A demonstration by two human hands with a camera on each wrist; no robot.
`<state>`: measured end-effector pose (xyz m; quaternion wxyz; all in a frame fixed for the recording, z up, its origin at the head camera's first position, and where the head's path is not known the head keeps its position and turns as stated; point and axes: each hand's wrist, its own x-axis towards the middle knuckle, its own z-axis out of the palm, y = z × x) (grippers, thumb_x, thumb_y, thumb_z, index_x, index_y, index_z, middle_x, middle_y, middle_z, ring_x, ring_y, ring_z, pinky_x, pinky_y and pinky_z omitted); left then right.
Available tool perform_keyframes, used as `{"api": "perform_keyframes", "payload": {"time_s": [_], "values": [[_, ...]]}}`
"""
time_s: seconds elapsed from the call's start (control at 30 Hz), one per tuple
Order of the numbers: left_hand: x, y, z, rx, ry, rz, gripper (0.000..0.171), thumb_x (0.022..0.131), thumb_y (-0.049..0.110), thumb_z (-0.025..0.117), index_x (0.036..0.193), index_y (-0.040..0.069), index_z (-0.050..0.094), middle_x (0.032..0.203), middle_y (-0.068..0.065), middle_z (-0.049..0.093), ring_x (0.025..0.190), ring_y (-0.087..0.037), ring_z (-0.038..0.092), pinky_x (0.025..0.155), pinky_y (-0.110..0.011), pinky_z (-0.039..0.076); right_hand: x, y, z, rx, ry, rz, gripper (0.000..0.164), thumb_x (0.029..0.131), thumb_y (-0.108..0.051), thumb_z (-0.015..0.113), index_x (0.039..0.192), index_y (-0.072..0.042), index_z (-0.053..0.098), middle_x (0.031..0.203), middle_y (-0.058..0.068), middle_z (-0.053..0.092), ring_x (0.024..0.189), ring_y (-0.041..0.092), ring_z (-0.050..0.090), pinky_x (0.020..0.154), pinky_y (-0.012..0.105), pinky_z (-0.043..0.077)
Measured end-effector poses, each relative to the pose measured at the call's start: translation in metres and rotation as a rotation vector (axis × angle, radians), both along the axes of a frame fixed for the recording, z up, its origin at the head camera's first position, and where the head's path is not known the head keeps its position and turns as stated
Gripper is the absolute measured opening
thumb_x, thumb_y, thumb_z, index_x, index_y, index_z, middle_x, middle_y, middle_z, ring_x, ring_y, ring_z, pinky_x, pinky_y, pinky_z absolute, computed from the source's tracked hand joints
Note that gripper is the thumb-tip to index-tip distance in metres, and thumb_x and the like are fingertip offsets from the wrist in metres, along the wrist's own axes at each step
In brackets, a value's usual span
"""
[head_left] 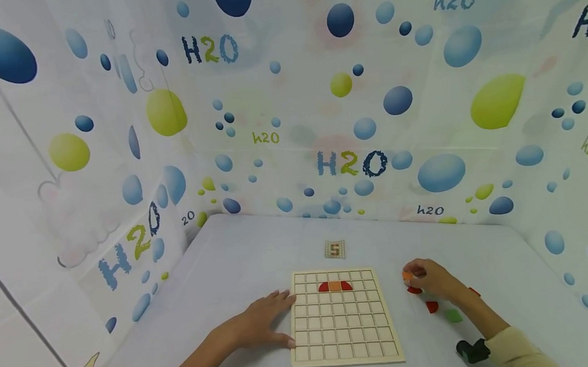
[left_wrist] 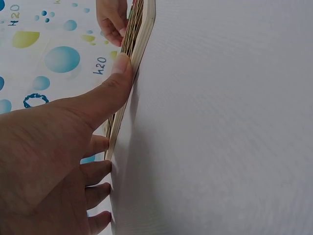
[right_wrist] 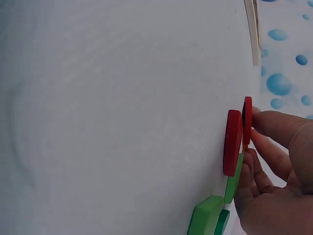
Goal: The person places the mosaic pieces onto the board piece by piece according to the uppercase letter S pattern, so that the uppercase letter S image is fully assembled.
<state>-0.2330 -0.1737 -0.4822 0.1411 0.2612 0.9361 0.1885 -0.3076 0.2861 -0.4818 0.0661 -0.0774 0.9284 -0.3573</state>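
Note:
A square wooden grid board (head_left: pixel 344 319) lies on the table, with two red quarter-round tiles (head_left: pixel 324 287) either side of an orange square tile (head_left: pixel 335 286) in its second row. My left hand (head_left: pixel 262 321) rests at the board's left edge, fingers spread; in the left wrist view the thumb (left_wrist: pixel 120 68) touches its side. To the right of the board, my right hand (head_left: pixel 431 279) pinches an orange tile (head_left: pixel 407 275) between thumb and fingers. Just below that hand lies a red tile (head_left: pixel 415 290). In the right wrist view, red pieces (right_wrist: pixel 233 142) stand close to the thumb.
A small patterned card showing a 5-like figure (head_left: pixel 335 249) lies behind the board. Another red tile (head_left: pixel 432 307) and a green tile (head_left: pixel 454 315) lie near my right forearm. A printed cloth (head_left: pixel 291 149) hangs behind the table.

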Motion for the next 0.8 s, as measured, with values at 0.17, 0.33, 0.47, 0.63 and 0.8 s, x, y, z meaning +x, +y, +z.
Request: {"api": "perform_keyframes", "payload": {"time_s": [0.17,0.33,0.47,0.63,0.8], "values": [[0.0012,-0.0002,0.0005,0.004,0.009,0.001,0.102,0.086,0.063,0.079,0.164,0.012,0.039,0.171,-0.013,0.034,0.158,-0.041,0.029,0.123,-0.065,0.03,-0.0007,-0.0021,0.0011,0.021,0.014,0.008,0.028,0.098,-0.016,0.075,0.12,0.001,0.069,0.122,0.018,0.066,0.112,0.033,0.063,0.096,0.051,0.056],[0.0022,0.0001,0.0025,0.007,0.01,-0.008,0.101,0.087,0.062,0.079,0.163,0.011,0.039,0.171,-0.014,0.034,0.158,-0.041,0.029,0.124,-0.065,0.03,-0.0013,-0.0014,-0.001,0.025,0.021,0.003,0.026,0.098,-0.017,0.076,0.118,-0.001,0.069,0.116,0.013,0.067,0.106,0.028,0.063,0.087,0.042,0.057],[0.0018,0.0005,0.0028,0.002,0.001,-0.005,0.101,0.086,0.062,0.079,0.164,0.011,0.039,0.171,-0.014,0.034,0.158,-0.042,0.029,0.124,-0.065,0.03,-0.0012,-0.0003,-0.0017,0.04,0.048,0.014,0.025,0.098,-0.018,0.076,0.116,-0.002,0.071,0.112,0.011,0.069,0.104,0.027,0.065,0.086,0.041,0.058],[0.0013,0.0007,0.0013,-0.007,-0.01,0.005,0.101,0.086,0.062,0.079,0.164,0.012,0.038,0.171,-0.013,0.034,0.159,-0.04,0.028,0.124,-0.064,0.03,-0.0002,0.001,0.0024,0.041,0.072,0.021,0.026,0.098,-0.019,0.076,0.116,-0.001,0.073,0.111,0.01,0.072,0.105,0.029,0.066,0.088,0.045,0.059],[0.0007,0.0006,0.0014,-0.014,-0.006,0.009,0.101,0.085,0.062,0.08,0.164,0.013,0.039,0.171,-0.013,0.034,0.158,-0.041,0.029,0.124,-0.065,0.03,-0.0024,-0.0002,0.007,0.029,0.087,0.022,0.026,0.098,-0.018,0.074,0.118,0.0,0.073,0.112,0.01,0.073,0.103,0.027,0.066,0.086,0.044,0.059]]}}
